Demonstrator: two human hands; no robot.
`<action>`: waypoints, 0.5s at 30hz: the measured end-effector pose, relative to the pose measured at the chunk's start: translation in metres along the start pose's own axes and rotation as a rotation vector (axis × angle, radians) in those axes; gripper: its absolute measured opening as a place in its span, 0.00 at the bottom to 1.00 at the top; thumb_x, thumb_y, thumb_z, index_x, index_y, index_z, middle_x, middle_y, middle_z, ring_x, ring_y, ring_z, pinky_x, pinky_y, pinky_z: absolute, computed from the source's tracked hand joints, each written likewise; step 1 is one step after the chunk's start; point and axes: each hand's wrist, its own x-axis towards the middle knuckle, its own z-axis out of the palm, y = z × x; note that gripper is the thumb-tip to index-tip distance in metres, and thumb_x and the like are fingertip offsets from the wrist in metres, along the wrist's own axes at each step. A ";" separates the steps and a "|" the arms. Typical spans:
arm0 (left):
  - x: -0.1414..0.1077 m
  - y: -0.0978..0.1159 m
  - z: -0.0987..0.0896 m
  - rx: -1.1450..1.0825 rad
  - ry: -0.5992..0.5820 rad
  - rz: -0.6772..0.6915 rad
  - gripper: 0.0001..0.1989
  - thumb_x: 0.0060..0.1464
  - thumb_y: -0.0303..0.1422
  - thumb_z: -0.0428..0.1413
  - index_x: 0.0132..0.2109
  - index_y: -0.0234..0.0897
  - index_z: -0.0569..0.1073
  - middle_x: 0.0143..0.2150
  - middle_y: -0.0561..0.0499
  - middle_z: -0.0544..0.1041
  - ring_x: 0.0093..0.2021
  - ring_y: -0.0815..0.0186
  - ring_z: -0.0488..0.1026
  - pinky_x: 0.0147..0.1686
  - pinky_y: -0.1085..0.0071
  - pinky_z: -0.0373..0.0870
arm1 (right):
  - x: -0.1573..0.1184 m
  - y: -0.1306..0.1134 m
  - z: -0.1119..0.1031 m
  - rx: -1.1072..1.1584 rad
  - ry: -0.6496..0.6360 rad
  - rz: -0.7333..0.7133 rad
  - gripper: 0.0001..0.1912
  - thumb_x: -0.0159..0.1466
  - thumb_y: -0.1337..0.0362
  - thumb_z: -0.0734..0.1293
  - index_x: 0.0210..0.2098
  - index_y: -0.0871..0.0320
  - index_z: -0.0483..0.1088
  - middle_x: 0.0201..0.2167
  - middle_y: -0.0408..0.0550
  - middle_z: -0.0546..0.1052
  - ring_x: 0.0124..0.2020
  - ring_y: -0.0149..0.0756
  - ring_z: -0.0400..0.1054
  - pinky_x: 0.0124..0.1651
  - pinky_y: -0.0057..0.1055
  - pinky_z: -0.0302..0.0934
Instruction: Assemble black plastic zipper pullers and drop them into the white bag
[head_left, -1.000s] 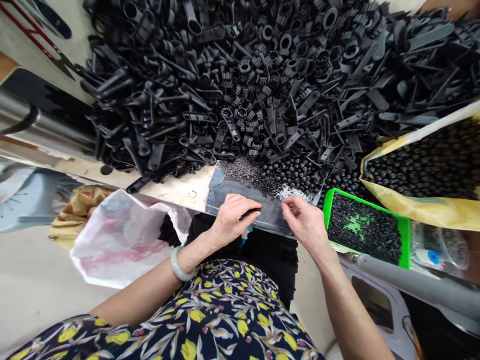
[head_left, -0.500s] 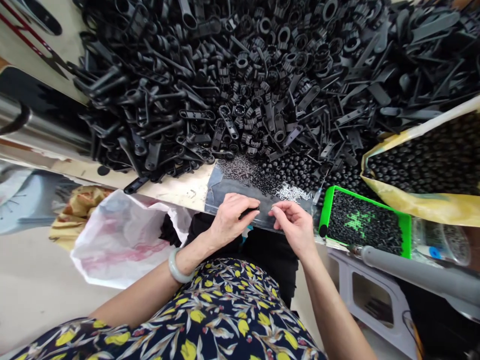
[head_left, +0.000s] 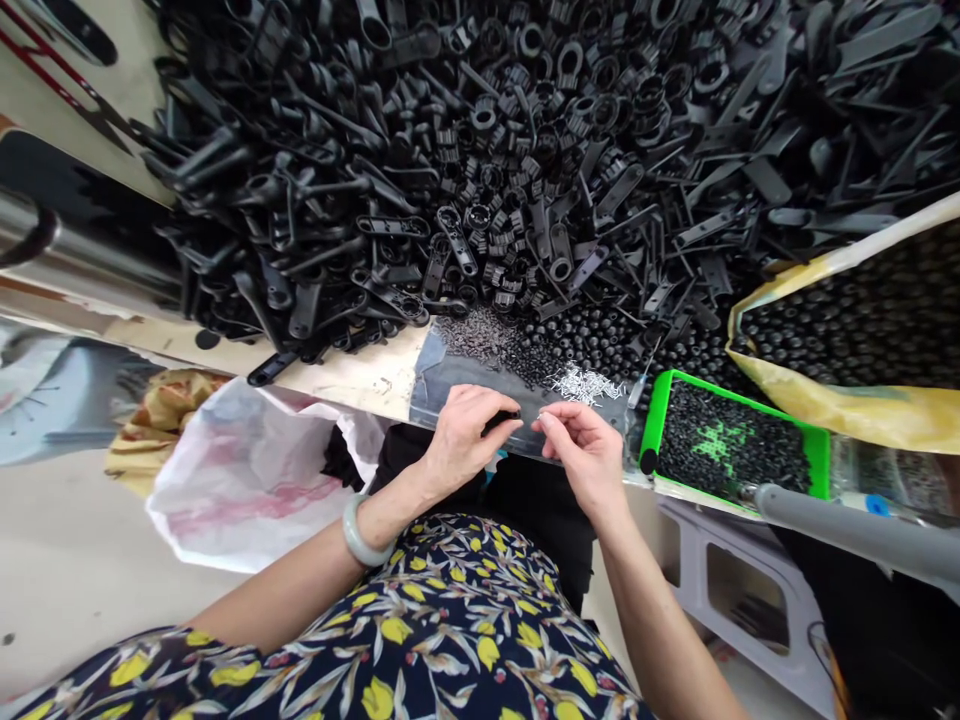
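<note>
At the near edge of the bench, my left hand (head_left: 469, 430) is closed, with a small black plastic part (head_left: 510, 416) pinched between thumb and fingers. Just right of it, a small gap away, my right hand (head_left: 585, 445) pinches something tiny; its fingertips hide most of it. Behind my right hand lies a pile of small silvery pins (head_left: 586, 383) on a dark mat (head_left: 480, 380). Tiny metal pieces (head_left: 476, 335) and round black beads (head_left: 581, 332) are heaped farther back on the bench.
A large heap of black plastic handles and rings (head_left: 420, 150) covers the back. To the right stand a green tray (head_left: 656, 420) of small black parts and a yellow bag (head_left: 840, 395) of black beads. A white plastic bag (head_left: 217, 500) hangs at the left.
My right hand has shifted slightly left, bringing its fingertips closer to my left hand. The grey cylindrical tool at the right has moved a little to the right.
</note>
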 end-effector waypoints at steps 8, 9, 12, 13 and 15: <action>0.002 0.000 -0.001 0.016 -0.055 0.018 0.06 0.69 0.35 0.59 0.48 0.39 0.79 0.45 0.49 0.85 0.45 0.62 0.79 0.49 0.61 0.66 | 0.002 -0.001 0.013 -0.129 -0.004 -0.268 0.04 0.68 0.60 0.72 0.40 0.52 0.80 0.38 0.45 0.80 0.38 0.35 0.73 0.40 0.31 0.69; 0.002 0.000 -0.001 0.017 -0.050 0.015 0.07 0.69 0.35 0.59 0.47 0.39 0.79 0.45 0.49 0.85 0.45 0.62 0.79 0.49 0.61 0.66 | 0.003 -0.001 0.014 -0.139 -0.003 -0.292 0.04 0.68 0.61 0.72 0.40 0.51 0.80 0.38 0.45 0.80 0.39 0.35 0.74 0.42 0.32 0.69; 0.002 -0.001 0.000 0.006 0.002 0.038 0.07 0.68 0.35 0.59 0.47 0.38 0.79 0.43 0.49 0.85 0.45 0.62 0.79 0.49 0.61 0.67 | 0.004 0.001 0.016 -0.165 -0.009 -0.318 0.03 0.69 0.62 0.72 0.40 0.51 0.80 0.38 0.46 0.79 0.39 0.36 0.74 0.42 0.32 0.69; 0.001 -0.001 0.000 0.002 0.021 0.049 0.06 0.68 0.35 0.60 0.47 0.38 0.79 0.43 0.49 0.85 0.44 0.62 0.80 0.50 0.61 0.68 | 0.004 0.002 0.017 -0.171 -0.010 -0.321 0.03 0.69 0.62 0.72 0.40 0.52 0.80 0.38 0.46 0.79 0.39 0.36 0.74 0.42 0.33 0.69; 0.000 -0.002 0.002 0.002 0.049 0.061 0.06 0.68 0.34 0.60 0.46 0.38 0.80 0.42 0.49 0.85 0.44 0.62 0.80 0.50 0.61 0.68 | 0.004 0.002 0.017 -0.195 -0.005 -0.329 0.04 0.69 0.61 0.71 0.40 0.52 0.80 0.37 0.46 0.79 0.39 0.36 0.74 0.43 0.33 0.69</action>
